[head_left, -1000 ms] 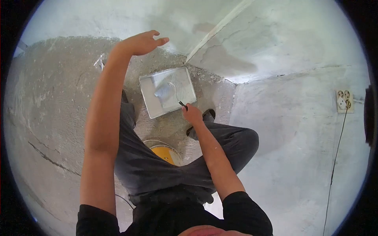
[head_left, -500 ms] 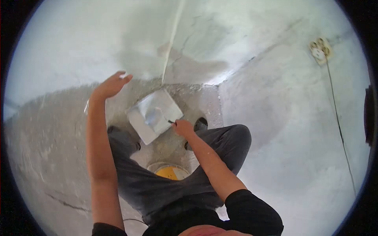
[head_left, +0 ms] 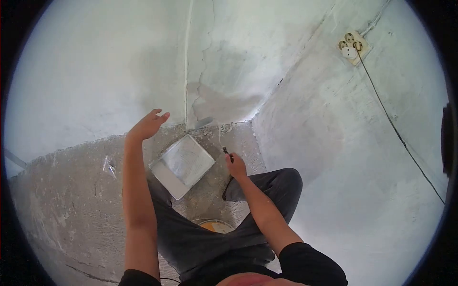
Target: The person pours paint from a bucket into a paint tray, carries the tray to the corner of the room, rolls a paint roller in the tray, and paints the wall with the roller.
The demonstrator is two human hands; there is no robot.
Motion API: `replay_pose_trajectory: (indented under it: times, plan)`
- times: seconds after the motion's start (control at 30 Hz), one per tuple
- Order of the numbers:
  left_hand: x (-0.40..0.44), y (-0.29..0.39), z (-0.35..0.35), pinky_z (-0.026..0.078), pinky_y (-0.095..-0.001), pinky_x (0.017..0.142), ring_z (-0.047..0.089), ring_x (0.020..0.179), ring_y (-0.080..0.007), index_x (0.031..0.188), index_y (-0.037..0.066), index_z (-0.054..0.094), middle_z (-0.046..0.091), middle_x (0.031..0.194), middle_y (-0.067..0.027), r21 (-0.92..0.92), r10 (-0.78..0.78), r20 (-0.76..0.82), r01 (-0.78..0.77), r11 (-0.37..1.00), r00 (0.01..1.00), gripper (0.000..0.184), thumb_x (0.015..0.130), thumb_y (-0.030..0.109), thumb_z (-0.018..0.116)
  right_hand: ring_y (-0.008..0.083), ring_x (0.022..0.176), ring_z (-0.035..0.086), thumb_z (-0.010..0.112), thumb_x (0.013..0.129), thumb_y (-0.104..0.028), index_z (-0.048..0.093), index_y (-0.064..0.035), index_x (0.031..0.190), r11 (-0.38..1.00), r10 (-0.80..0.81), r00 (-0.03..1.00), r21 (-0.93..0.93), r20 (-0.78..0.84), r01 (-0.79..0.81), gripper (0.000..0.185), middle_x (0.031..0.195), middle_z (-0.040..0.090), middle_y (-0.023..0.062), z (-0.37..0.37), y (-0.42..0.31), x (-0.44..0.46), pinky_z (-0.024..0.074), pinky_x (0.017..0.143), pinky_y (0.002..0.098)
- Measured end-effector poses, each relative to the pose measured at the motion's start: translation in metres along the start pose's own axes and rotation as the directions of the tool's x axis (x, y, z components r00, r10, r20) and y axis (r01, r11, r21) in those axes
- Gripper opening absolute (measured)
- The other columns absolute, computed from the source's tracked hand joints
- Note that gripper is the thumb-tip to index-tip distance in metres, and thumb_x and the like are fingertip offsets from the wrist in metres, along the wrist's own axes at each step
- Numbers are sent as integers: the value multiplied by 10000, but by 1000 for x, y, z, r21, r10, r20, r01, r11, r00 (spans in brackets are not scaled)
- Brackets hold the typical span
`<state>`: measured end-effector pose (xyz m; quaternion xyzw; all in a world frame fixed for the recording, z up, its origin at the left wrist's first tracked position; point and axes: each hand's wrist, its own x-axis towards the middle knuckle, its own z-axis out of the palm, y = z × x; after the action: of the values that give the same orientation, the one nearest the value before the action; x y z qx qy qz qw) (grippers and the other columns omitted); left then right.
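Your right hand (head_left: 236, 167) grips the roller (head_left: 204, 122) by its handle (head_left: 225, 150) beside the tray (head_left: 198, 158), likely so the bent wire (head_left: 220, 136) carries its head beyond the tray's far corner, while your left hand (head_left: 147, 127), loosely spread and empty, hovers off the tray's far left side, perhaps for balance.

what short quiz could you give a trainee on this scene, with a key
1. Which hand has its grip on the paint roller?
2. True or false: the left hand is empty.
3. What does the paint tray rest on: (a) the floor, (b) a chair, (c) a ladder?

Key: 1. The right hand. 2. True. 3. a.
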<state>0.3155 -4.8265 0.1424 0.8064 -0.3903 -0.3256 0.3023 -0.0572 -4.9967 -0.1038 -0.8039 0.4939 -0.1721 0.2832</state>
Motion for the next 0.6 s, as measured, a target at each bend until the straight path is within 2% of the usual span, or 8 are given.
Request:
replay_pose_trajectory:
  times: [0.03,0.13,0.17,0.23,0.37,0.47,0.53,0.6]
  plan:
    - [-3,6,1,411,-456,1146,536,1378,-377,1579,19,364,550,1484,-260,16,19,12,-20,1000,1000,872,1000,646,542,392,918,709,557,1032,-454,665,-29,1114,995,7,999,95,-45,-3,446,953,725,221,2,4,4,527,793,462]
    - [-8,10,3,424,-460,1131,551,1359,-378,1580,28,367,566,1466,-256,18,-11,8,11,1000,1000,870,998,649,544,377,886,704,568,1036,-411,670,-19,1089,976,43,992,219,-121,-15,409,914,716,212,-7,-16,9,517,780,434]
    - [-7,4,3,424,-460,1131,551,1359,-378,1580,28,367,566,1466,-256,22,-16,3,16,1000,1000,870,998,649,544,377,886,704,568,1036,-411,670,-19,1089,974,40,992,225,-117,-13,409,914,716,212,-7,-24,11,517,780,434]
    - [1,-11,3,427,-459,1129,552,1358,-381,1578,34,374,570,1458,-262,22,-22,2,22,1000,1000,863,999,652,539,363,849,689,551,1053,-391,659,-11,1116,963,3,969,263,-248,64,400,897,707,189,-8,-40,22,511,778,436]
    - [-9,-7,-4,431,-459,1125,553,1358,-382,1573,24,378,574,1453,-263,79,-53,-33,56,995,998,866,1000,654,535,351,832,676,531,1072,-386,647,-6,1160,930,2,952,349,-307,110,407,892,697,170,-23,-81,38,506,777,433]
    - [-13,-18,-16,426,-459,1131,546,1366,-388,1571,14,375,565,1464,-265,64,-50,-22,51,997,999,873,1001,656,531,305,803,653,535,1081,-371,638,-9,1188,909,-41,920,368,-390,197,391,869,672,144,-29,-104,63,501,767,416]
    - [-19,-22,-20,425,-460,1133,540,1372,-392,1571,6,373,561,1469,-268,63,-60,-22,61,996,998,881,1001,660,529,436,876,680,509,1083,-401,620,-25,1223,911,-78,903,338,-422,236,417,916,701,207,-39,-121,69,508,767,499]
    - [-22,-26,-24,426,-459,1132,539,1373,-393,1571,6,373,558,1470,-272,55,-68,-36,70,996,997,883,1001,662,528,415,865,681,514,1083,-395,624,-27,1222,904,-76,905,354,-418,240,408,911,699,202,-49,-135,77,510,766,483]
